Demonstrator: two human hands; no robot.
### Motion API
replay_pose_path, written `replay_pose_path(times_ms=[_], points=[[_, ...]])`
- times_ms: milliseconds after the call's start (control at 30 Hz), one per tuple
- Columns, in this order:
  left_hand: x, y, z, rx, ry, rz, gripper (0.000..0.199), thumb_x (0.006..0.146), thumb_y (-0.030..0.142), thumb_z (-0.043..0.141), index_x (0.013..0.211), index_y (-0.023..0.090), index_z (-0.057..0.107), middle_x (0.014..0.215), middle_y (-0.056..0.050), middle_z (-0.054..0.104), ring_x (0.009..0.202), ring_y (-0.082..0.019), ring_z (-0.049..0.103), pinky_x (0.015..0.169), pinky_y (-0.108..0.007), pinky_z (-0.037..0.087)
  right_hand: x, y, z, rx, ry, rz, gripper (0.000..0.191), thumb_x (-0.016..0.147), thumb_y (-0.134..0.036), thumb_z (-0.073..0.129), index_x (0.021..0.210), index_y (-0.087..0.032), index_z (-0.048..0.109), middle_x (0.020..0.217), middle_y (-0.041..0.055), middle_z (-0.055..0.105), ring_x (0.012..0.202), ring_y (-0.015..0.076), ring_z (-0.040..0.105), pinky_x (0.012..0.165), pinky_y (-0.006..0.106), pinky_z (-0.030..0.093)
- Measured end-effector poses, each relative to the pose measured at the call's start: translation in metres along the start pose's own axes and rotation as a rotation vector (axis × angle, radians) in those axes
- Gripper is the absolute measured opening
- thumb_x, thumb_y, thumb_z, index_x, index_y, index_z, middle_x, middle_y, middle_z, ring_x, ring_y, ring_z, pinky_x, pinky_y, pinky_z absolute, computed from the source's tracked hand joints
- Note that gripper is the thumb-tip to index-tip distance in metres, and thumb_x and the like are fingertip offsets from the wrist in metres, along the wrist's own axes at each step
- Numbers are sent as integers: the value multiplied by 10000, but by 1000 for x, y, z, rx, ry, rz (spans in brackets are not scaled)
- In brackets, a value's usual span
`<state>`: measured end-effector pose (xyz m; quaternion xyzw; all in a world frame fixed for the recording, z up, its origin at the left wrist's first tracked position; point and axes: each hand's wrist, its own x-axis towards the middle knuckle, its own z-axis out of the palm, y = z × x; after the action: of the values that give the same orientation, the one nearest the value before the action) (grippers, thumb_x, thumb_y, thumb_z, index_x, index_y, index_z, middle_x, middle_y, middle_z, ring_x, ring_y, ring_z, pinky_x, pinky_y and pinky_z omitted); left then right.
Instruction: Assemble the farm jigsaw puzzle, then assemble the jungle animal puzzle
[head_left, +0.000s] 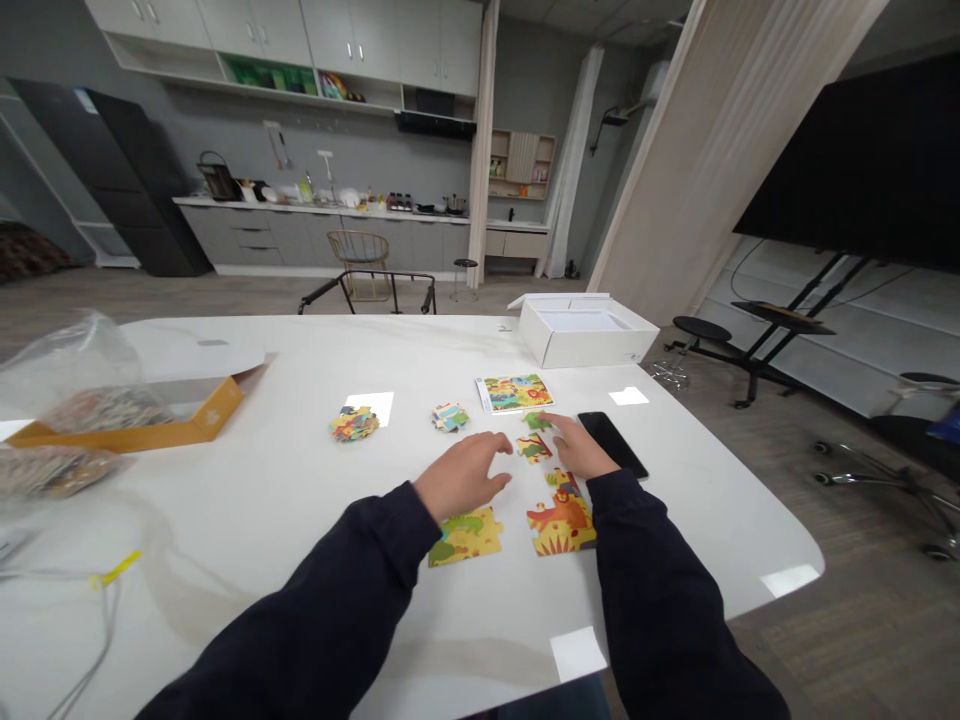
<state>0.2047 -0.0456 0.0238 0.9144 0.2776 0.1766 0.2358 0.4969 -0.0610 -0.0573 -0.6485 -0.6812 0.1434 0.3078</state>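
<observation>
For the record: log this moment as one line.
left hand: open over jigsaw pieces | right hand: at green piece | phone: beside right hand

puzzle pieces (561,518): orange, yellow, green jungle print | sleeves (660,590): dark navy

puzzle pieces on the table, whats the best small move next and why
Probably slide the green-and-yellow puzzle piece toward the orange lion pieces with your left hand: that piece lies apart from them, just below the hand, so it seems the easiest to try against them.
</observation>
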Motion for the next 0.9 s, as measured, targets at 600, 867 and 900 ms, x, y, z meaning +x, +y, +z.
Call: replay_pose_path(times_ms=[600,867,900], points=[[87,-16,79,51,88,-40,314,782,224,760,1092,185,726,1092,-103,682,1077,-278,621,991,-381,493,-1,-10,-1,65,-90,47,640,777,49,497,1352,-226,554,1361,93,671,1289,247,614,1102,391,471],[89,-9,82,134,45,21,223,895,269,669,1070,217,796,1100,-122,671,1099,-296,574,1031,-419,460,-2,-11,-1,88,-93,49,535,851,16,475,1332,-216,506,1357,121,670,1289,242,618,1080,383,477],[89,-7,82,146,39,23,219,907,267,654,1065,217,797,1107,-123,669,1110,-298,566,1037,-422,455,-2,-11,-1,87,-91,51,517,863,2,483,1326,-225,508,1355,113,672,1292,242,616,1080,383,475]])
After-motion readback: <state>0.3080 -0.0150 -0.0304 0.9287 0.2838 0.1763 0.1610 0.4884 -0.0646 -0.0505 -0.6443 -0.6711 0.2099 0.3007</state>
